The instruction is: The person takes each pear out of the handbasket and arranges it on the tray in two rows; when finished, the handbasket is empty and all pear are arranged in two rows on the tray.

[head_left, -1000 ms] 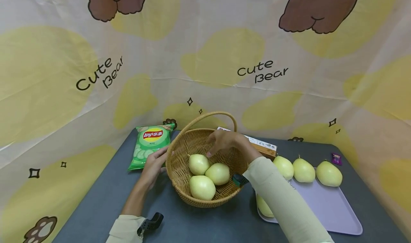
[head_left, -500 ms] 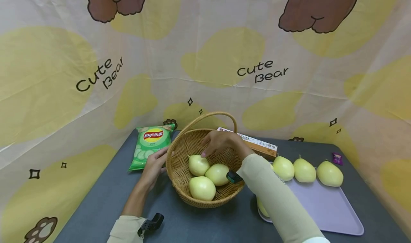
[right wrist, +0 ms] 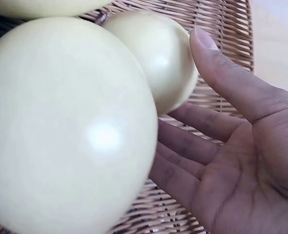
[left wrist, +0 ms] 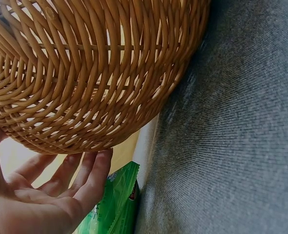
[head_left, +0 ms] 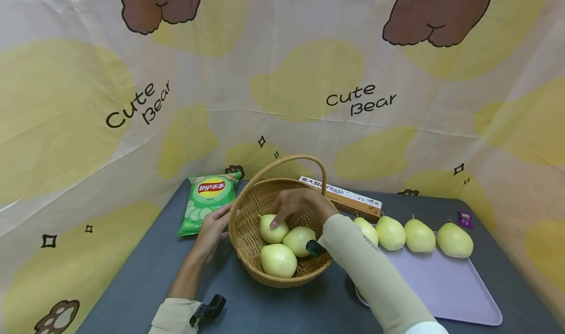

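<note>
A wicker basket (head_left: 318, 270) with an arched handle stands mid-table, holding three pale green-yellow pears. My left hand (head_left: 213, 227) is at its left side; in the left wrist view the extended fingers (left wrist: 92, 178) touch the woven wall. My right hand (head_left: 297, 204) reaches inside the basket to the rear left pear (head_left: 270, 232). In the right wrist view its thumb (right wrist: 210, 51) lies at this pear's edge and the fairly straight fingers pass behind it. Another pear (right wrist: 71, 131) fills the near side there. The third, front pear (head_left: 278, 260) sits lower in the basket.
A green chip bag (head_left: 205, 206) lies beyond the left hand. Behind the basket is a pasta box (head_left: 353, 200). At right, a lilac tray (head_left: 441, 290) has several pears (head_left: 419, 236) along its back edge, with a small purple packet (head_left: 465, 219) behind.
My right hand has moved left and down in the basket, its thumb now over the rear left pear. The right forearm has shifted left, uncovering more of the box. The left hand stays put.
</note>
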Motion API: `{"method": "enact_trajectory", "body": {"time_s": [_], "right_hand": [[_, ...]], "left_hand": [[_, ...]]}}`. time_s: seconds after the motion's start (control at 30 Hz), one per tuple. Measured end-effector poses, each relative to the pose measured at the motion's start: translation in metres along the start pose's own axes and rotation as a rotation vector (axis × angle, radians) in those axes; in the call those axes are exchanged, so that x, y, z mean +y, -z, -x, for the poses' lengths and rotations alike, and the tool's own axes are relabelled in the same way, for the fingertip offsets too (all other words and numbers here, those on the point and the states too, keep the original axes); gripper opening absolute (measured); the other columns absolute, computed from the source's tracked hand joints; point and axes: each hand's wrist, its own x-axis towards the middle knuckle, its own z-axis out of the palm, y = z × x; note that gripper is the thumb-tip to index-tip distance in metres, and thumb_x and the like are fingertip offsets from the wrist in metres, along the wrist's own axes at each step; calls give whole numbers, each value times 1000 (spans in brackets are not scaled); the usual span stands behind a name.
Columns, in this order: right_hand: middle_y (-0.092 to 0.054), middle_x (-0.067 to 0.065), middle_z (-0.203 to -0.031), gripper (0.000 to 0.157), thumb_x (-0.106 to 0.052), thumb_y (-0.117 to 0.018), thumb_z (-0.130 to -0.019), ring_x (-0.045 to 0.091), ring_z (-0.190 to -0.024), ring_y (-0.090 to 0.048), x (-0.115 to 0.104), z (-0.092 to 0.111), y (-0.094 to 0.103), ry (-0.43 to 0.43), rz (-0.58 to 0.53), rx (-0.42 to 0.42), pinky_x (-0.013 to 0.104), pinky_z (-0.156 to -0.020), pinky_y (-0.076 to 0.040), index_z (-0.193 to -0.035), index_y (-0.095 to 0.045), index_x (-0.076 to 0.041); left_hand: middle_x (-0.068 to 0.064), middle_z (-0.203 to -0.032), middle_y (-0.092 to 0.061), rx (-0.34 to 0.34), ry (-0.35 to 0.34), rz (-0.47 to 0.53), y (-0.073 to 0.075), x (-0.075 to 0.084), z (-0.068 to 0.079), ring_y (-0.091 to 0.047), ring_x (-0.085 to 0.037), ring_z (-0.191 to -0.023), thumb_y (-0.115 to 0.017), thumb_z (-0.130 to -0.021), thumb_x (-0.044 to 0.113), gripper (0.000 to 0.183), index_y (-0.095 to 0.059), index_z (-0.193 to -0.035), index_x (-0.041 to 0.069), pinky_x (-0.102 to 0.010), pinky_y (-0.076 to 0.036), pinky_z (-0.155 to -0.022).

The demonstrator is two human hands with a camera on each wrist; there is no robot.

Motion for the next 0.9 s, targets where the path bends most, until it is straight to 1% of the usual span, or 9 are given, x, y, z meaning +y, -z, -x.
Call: {"method": "enact_trajectory", "body": {"time_s": [0.07, 0.17, 0.27, 0.4, 0.5, 0.67, 0.8, 0.9], "right_hand": [[-73, 9, -123, 44, -22, -85, -94, 23, -113, -72, -1, -2, -2, -7, 4, -12, 43, -103, -58, -131, -72, -2], [-73, 5, -116, 34, -22, -85, -94, 21, -109, -72, -4, -4, -4, -20, 24, -20, 41, -100, -59, -121, -76, -5], [-73, 3, -113, 30, -24, -85, -93, 20, -108, -72, -6, -3, -6, -24, 54, -18, 40, -97, -60, -117, -78, -7], [-74, 4, -111, 26, -24, -85, -94, 19, -104, -72, -7, -4, -7, -5, 82, -13, 40, -95, -61, -112, -79, -7], [-74, 5, -110, 29, -24, -85, -94, 21, -103, -73, -7, -2, -6, 16, 75, 8, 42, -95, -61, -115, -78, -6], [-75, 6, -113, 40, -24, -85, -94, 24, -103, -75, -14, 7, -3, 53, 21, 62, 43, -97, -61, -127, -75, -4], [-75, 8, -111, 40, -22, -84, -94, 24, -100, -76, -20, 19, 1, 86, -37, 92, 43, -96, -61, -127, -74, -3], [-75, 9, -110, 39, -24, -84, -94, 22, -99, -75, -21, 29, 3, 118, -51, 111, 42, -95, -61, -126, -74, -3]], "left_hand": [[-12, -160, -51, 0, 3, 2, 0, 0, 0, -56, -31, -138, -67, -105, 42, 64, -50, -159, 11, -51, -54, -107], [-13, -160, -51, -1, 4, 6, 0, -1, 0, -56, -32, -138, -67, -105, 41, 64, -50, -159, 11, -52, -53, -107], [-13, -160, -51, -3, 0, 9, 0, -1, 0, -56, -32, -139, -67, -105, 41, 64, -50, -159, 10, -52, -53, -107], [-13, -159, -51, 1, -1, 11, 0, -1, 0, -56, -31, -138, -68, -105, 41, 64, -50, -158, 10, -52, -54, -107], [-13, -159, -51, 2, 0, 13, -1, 0, 0, -56, -31, -138, -68, -105, 41, 64, -50, -158, 10, -51, -54, -106], [-12, -159, -51, 1, 1, 16, -1, 0, 1, -57, -30, -138, -67, -106, 40, 64, -49, -159, 11, -49, -55, -105], [-12, -159, -52, 1, 0, 16, 0, -1, 1, -57, -30, -138, -67, -105, 41, 64, -50, -159, 11, -50, -54, -106], [-13, -159, -52, -1, -3, 17, 0, -1, 0, -56, -31, -138, -67, -105, 42, 64, -50, -158, 11, -51, -54, -107]]}}
